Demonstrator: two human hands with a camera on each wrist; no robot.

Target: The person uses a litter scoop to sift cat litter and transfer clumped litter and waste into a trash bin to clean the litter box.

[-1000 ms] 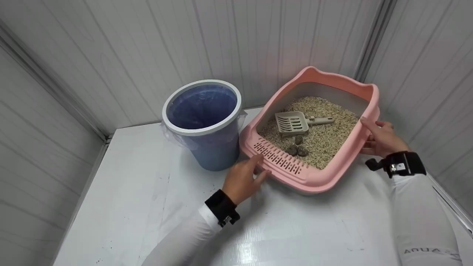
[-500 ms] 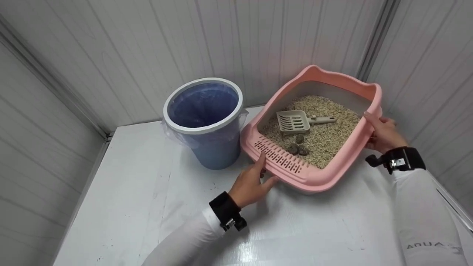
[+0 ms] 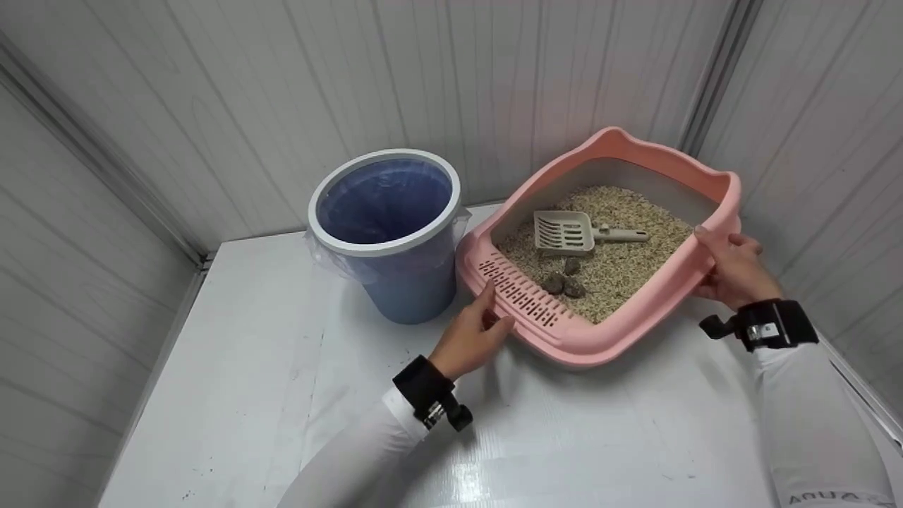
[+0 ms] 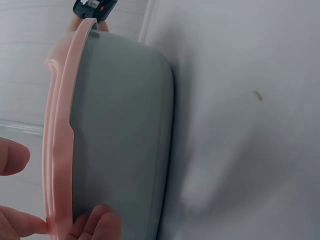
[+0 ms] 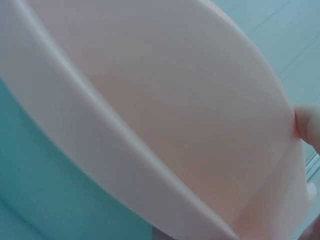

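White tabletop (image 3: pixel 282 395): left hand (image 3: pixel 469 339) and right hand (image 3: pixel 734 271) grip pink litter box (image 3: pixel 635 324) rims; box now rotated slightly, nearer blue bin (image 3: pixel 388 233).

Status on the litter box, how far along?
Done: the bin is lined with a bag and stands beside the litter box. In hand: left hand grips the box's slotted front rim, right hand its right rim. Left: the scoop lies unused on the litter, and the dark clumps are not yet scooped out.
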